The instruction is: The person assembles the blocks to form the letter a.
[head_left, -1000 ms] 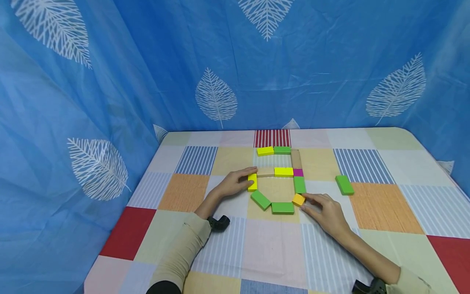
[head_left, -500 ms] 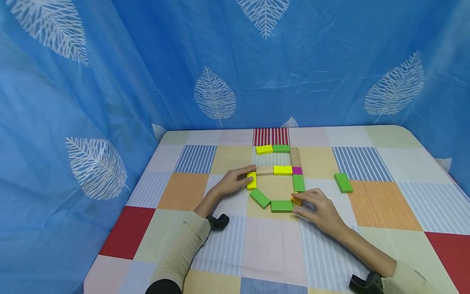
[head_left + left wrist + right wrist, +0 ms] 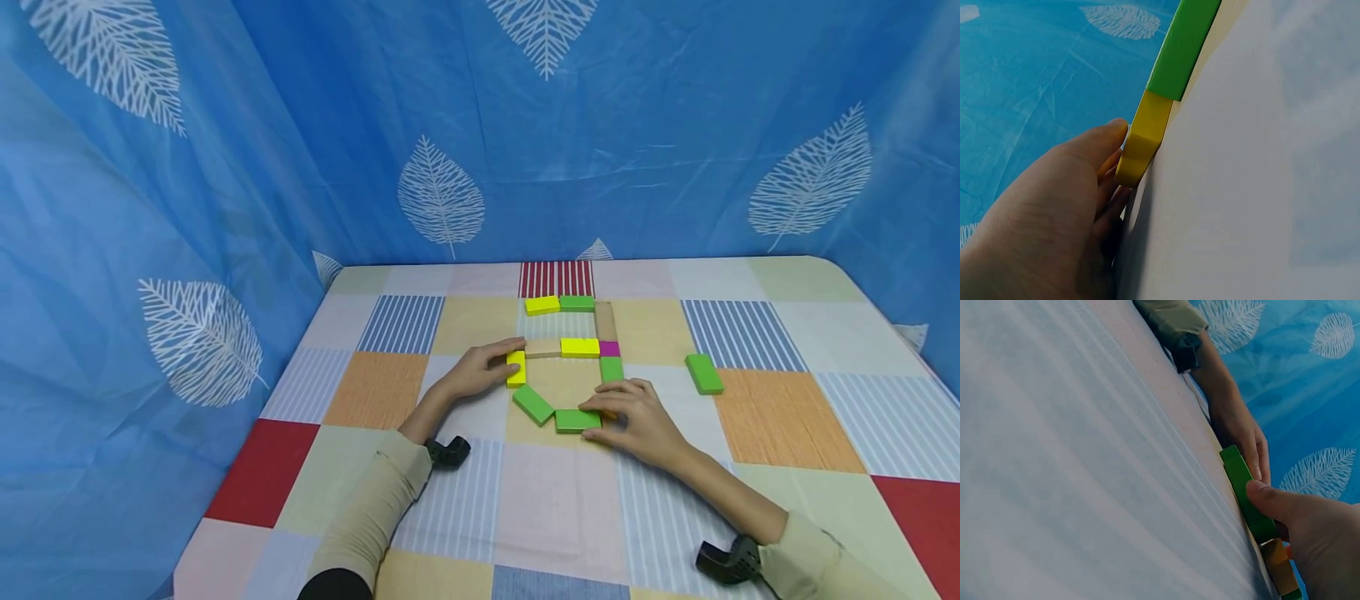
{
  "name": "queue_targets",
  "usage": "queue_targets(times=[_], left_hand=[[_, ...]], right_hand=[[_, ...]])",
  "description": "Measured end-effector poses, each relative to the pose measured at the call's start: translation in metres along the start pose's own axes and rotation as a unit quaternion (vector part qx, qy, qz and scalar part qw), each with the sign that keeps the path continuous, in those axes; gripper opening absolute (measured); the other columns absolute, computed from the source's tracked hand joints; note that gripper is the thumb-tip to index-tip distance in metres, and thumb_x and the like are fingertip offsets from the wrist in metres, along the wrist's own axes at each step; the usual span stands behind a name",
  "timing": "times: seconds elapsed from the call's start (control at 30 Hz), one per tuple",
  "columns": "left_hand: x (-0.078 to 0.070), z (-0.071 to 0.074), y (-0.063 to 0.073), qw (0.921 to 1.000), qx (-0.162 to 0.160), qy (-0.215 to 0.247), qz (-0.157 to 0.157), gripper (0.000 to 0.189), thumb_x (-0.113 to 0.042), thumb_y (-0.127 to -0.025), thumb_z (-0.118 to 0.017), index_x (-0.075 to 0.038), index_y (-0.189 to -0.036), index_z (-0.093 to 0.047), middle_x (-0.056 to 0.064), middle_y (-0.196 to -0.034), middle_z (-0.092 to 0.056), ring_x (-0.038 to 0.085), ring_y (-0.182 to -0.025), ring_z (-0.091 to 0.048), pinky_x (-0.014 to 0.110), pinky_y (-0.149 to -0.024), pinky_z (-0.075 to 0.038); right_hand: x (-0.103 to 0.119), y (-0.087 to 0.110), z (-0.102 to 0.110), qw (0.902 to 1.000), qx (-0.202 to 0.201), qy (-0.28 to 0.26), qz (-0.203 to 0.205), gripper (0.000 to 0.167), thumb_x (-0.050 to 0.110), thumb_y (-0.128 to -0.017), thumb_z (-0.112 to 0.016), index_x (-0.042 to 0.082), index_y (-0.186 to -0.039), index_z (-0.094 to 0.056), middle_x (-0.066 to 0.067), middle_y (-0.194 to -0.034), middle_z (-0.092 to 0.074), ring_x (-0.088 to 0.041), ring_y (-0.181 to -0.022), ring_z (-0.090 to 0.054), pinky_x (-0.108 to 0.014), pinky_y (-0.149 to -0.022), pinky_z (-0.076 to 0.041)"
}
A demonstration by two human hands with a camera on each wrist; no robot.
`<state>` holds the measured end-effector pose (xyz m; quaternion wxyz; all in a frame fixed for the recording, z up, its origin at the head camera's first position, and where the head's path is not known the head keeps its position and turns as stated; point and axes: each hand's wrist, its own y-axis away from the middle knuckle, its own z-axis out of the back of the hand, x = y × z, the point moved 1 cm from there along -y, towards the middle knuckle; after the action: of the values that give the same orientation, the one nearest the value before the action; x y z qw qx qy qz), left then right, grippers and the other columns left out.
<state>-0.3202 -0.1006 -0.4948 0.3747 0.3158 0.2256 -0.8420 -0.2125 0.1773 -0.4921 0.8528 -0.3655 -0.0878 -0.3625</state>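
Flat coloured blocks lie in a joined outline on the table. At its left side my left hand (image 3: 476, 372) holds a yellow block (image 3: 515, 379), thumb at the block and index finger round its far end. My right hand (image 3: 637, 423) pinches the right end of the front green block (image 3: 572, 421), the thumb on its near side and fingers over its far side. A slanted green block (image 3: 533, 405) lies between these two. Mostly hidden under the right hand is a small orange block (image 3: 1279, 565), at the green block's end in the right wrist view.
Behind are a wooden block (image 3: 542, 348), another yellow block (image 3: 580, 348), a magenta block (image 3: 609, 349) and a green one (image 3: 611, 368). An upper row has a yellow block (image 3: 542, 306). A loose green block (image 3: 704, 374) lies at right. Blue curtain (image 3: 660, 167) surrounds the patchwork-covered table (image 3: 558, 508).
My right hand has moved left from the orange block to the front green block. The orange block has been straightened and is now mostly covered. My left hand stays at the yellow block.
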Motion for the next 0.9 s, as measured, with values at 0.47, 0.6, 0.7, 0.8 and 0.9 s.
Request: queue_targets(times=[0.47, 0.6, 0.7, 0.8, 0.9], left_hand=[[-0.0021, 0.0007, 0.0004, 0.9999, 0.001, -0.016, 0.006, 0.047, -0.027, -0.093, -0.056, -0.018, -0.137, -0.046, -0.003, -0.141, -0.041, 0.008, -0.129, -0.034, 0.024, -0.105, -0.028], [-0.0025, 0.0009, 0.0005, 0.9998, 0.001, -0.019, 0.009, 0.047, -0.027, -0.093, -0.057, -0.018, -0.138, -0.046, -0.004, -0.142, -0.041, 0.007, -0.13, -0.034, 0.023, -0.105, -0.027], [-0.003, 0.001, 0.0005, 0.9997, 0.002, -0.02, 0.011, 0.047, -0.027, -0.093, -0.057, -0.018, -0.138, -0.046, -0.004, -0.142, -0.041, 0.006, -0.13, -0.033, 0.022, -0.105, -0.026], [-0.0034, 0.001, 0.0007, 0.9998, 0.002, -0.02, 0.009, 0.047, -0.027, -0.093, -0.057, -0.017, -0.138, -0.046, -0.003, -0.141, -0.041, 0.008, -0.13, -0.034, 0.023, -0.106, -0.026], [-0.0032, 0.0008, 0.0007, 0.9998, 0.001, -0.019, 0.007, 0.047, -0.027, -0.093, -0.056, -0.016, -0.138, -0.046, -0.002, -0.141, -0.041, 0.009, -0.13, -0.034, 0.025, -0.106, -0.027]], right_hand=[[-0.0012, 0.0019, -0.0025, 0.9997, -0.011, -0.007, -0.019, 0.036, 0.025, -0.064, -0.083, 0.015, -0.098, -0.073, 0.001, -0.098, -0.067, -0.023, -0.098, -0.057, -0.045, -0.089, -0.029], [-0.0004, 0.0015, -0.0027, 0.9997, -0.009, -0.008, -0.023, 0.036, 0.025, -0.065, -0.083, 0.015, -0.098, -0.073, 0.001, -0.098, -0.067, -0.022, -0.097, -0.058, -0.045, -0.089, -0.03], [0.0005, 0.0013, -0.0027, 0.9996, -0.008, -0.009, -0.025, 0.036, 0.025, -0.065, -0.083, 0.015, -0.098, -0.073, 0.001, -0.097, -0.067, -0.022, -0.097, -0.058, -0.045, -0.09, -0.03], [0.001, 0.0013, -0.0027, 0.9996, -0.009, -0.01, -0.025, 0.036, 0.024, -0.065, -0.083, 0.015, -0.098, -0.073, 0.002, -0.097, -0.067, -0.022, -0.096, -0.058, -0.046, -0.09, -0.03], [0.0011, 0.0014, -0.0027, 0.9996, -0.01, -0.011, -0.024, 0.036, 0.024, -0.065, -0.083, 0.015, -0.098, -0.072, 0.003, -0.097, -0.067, -0.022, -0.096, -0.058, -0.046, -0.09, -0.03]])
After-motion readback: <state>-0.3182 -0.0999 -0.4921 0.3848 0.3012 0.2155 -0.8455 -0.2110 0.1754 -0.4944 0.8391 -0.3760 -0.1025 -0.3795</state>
